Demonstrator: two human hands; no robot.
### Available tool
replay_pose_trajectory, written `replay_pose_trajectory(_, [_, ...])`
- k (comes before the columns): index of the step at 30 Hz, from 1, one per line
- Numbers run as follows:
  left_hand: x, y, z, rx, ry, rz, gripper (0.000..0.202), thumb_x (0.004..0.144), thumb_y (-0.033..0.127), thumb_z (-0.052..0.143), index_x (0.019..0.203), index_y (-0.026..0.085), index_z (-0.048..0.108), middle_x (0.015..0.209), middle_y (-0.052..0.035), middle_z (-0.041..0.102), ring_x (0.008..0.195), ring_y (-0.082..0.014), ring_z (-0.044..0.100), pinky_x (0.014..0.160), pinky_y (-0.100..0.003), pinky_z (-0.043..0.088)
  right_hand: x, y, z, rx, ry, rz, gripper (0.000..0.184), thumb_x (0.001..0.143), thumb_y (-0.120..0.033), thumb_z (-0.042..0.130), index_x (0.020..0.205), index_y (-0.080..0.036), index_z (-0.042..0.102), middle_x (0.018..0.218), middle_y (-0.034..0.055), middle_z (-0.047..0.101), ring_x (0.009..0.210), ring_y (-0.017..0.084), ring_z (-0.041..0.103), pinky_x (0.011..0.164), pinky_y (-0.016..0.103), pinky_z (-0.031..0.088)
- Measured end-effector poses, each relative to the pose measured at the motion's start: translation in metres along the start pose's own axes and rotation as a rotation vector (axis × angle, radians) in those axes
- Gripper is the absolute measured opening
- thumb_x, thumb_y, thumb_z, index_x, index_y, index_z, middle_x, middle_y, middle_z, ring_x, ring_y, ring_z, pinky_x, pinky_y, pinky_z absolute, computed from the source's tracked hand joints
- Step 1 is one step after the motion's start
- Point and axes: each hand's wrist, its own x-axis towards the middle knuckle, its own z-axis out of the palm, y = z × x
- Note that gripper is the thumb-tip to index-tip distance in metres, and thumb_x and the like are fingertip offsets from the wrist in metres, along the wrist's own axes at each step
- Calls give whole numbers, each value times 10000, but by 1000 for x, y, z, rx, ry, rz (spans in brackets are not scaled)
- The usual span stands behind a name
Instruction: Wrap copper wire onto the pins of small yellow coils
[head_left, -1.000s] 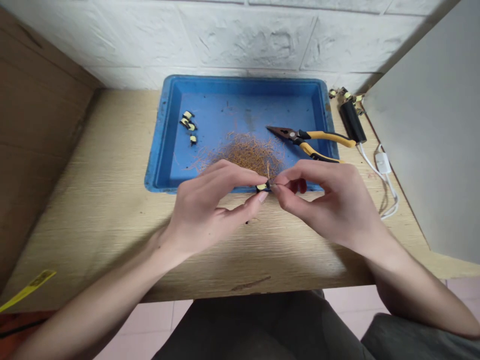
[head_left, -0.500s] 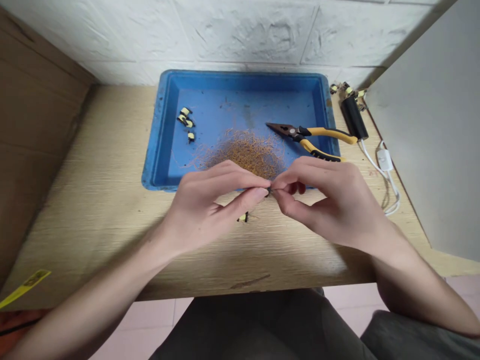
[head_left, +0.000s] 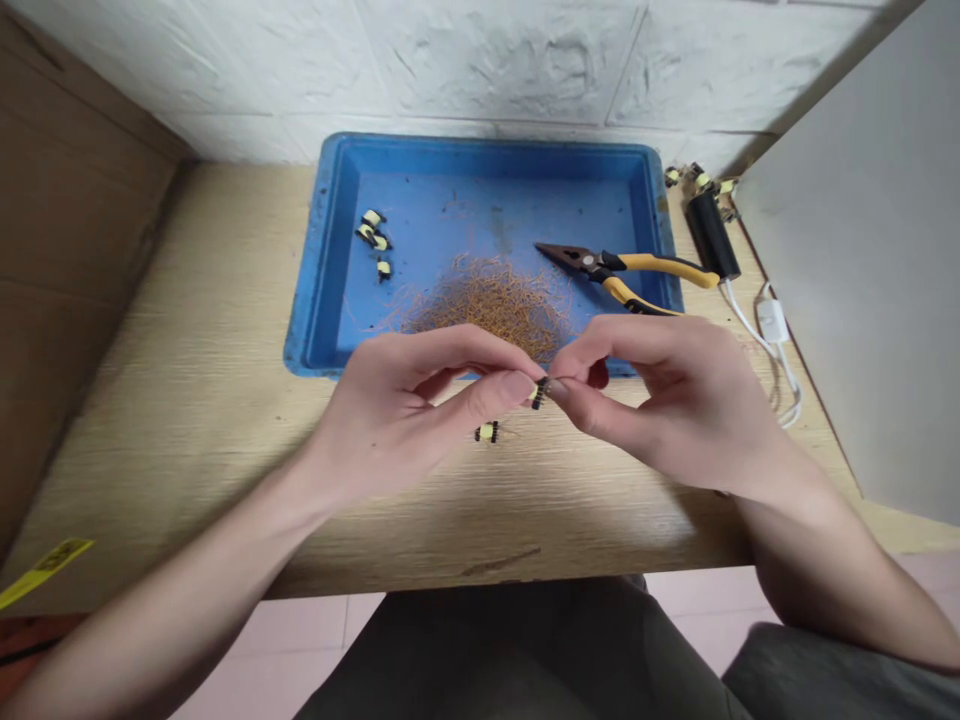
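A small transformer, with yellow tape and a black pinned bobbin, is pinched between the thumb and forefinger of my left hand. My right hand closes its thumb and forefinger at the pin side of that part; whether they grip a pin or a thin wire end is too small to tell. On the wooden table just below lies another transformer with fine wires sticking out. Behind my hands, a heap of copper wire clippings fills the front of the blue tray.
Several transformers sit at the tray's left. Yellow-handled long-nose pliers rest across its right rim. Right of the tray are a black cylinder with more transformers behind it, and a white cord with a switch. A cardboard wall stands left.
The transformer in my left fingers has turned and shows more of its pins and yellow tape. My left forefinger is more bent. Both hands stay close together.
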Motion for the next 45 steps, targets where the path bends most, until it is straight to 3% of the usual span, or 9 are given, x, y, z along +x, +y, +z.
replay_pose_trajectory(5, [1, -4, -1, -19, -15, 18, 145, 957, 127, 744, 963, 259, 804, 852, 85, 821, 770, -61, 761, 719, -99, 571, -2, 2, 3, -171, 35, -122, 157, 951, -82, 673, 843, -196, 661, 769, -15, 677, 720, 109, 645, 695, 262, 505])
replay_pose_trajectory(15, [1, -9, -3, -60, 2, 22, 100, 964, 219, 755, 965, 298, 816, 825, 35, 812, 717, -138, 737, 638, -245, 553, -2, 6, 7, -181, 53, -159, 127, 990, -112, 650, 895, -197, 653, 811, 13, 703, 758, 145, 655, 723, 298, 510])
replay_pose_trajectory(20, [3, -11, -4, -126, -16, -76, 114, 958, 196, 743, 911, 280, 804, 812, 46, 786, 744, -116, 716, 679, -206, 565, 1, 19, 4, -260, -8, -310, 75, 1056, -191, 579, 1008, -197, 637, 934, 62, 690, 900, 205, 641, 815, 360, 510])
replay_pose_trajectory(25, [4, -9, -4, -225, -81, -142, 106, 956, 175, 739, 910, 251, 798, 796, 40, 786, 723, -110, 731, 639, -173, 567, 2, 22, 8, -238, 54, -332, 147, 999, -87, 552, 934, -217, 571, 898, 50, 656, 852, 200, 595, 769, 361, 475])
replay_pose_trajectory(30, [3, -9, -3, -231, -123, -128, 104, 963, 173, 731, 907, 242, 783, 789, 42, 778, 732, -103, 727, 644, -159, 549, 2, 22, 17, -166, 108, -261, 135, 980, -84, 583, 912, -201, 576, 849, 47, 640, 829, 194, 602, 742, 355, 482])
replay_pose_trajectory(35, [1, -17, -5, -274, -26, -166, 80, 975, 333, 766, 948, 263, 793, 814, 24, 780, 710, -109, 710, 615, -191, 523, 1, 18, 19, -8, 187, -137, 32, 1024, -182, 633, 1041, -208, 623, 971, 45, 664, 874, 168, 618, 759, 331, 515])
replay_pose_trajectory(38, [1, -20, -7, -359, 21, -146, 77, 980, 325, 768, 961, 252, 788, 839, 16, 792, 742, -109, 733, 672, -206, 557, -1, 11, 18, 139, 234, -38, 42, 1020, -223, 654, 1051, -230, 626, 949, 23, 650, 817, 150, 609, 684, 308, 511])
replay_pose_trajectory(42, [-1, -20, -9, -447, 17, -78, 40, 978, 275, 774, 996, 240, 777, 880, 16, 781, 797, -114, 730, 742, -240, 581, -2, 7, 17, 212, 153, 8, 130, 940, -247, 760, 997, -226, 645, 764, -40, 606, 614, 99, 525, 521, 253, 430])
replay_pose_trajectory(45, [-1, -18, -11, -436, 16, -65, 48, 972, 282, 780, 993, 238, 775, 873, 6, 768, 796, -137, 715, 740, -281, 567, -2, 7, 15, 235, 94, 28, 125, 923, -255, 768, 942, -209, 654, 717, -47, 605, 573, 85, 502, 495, 239, 408])
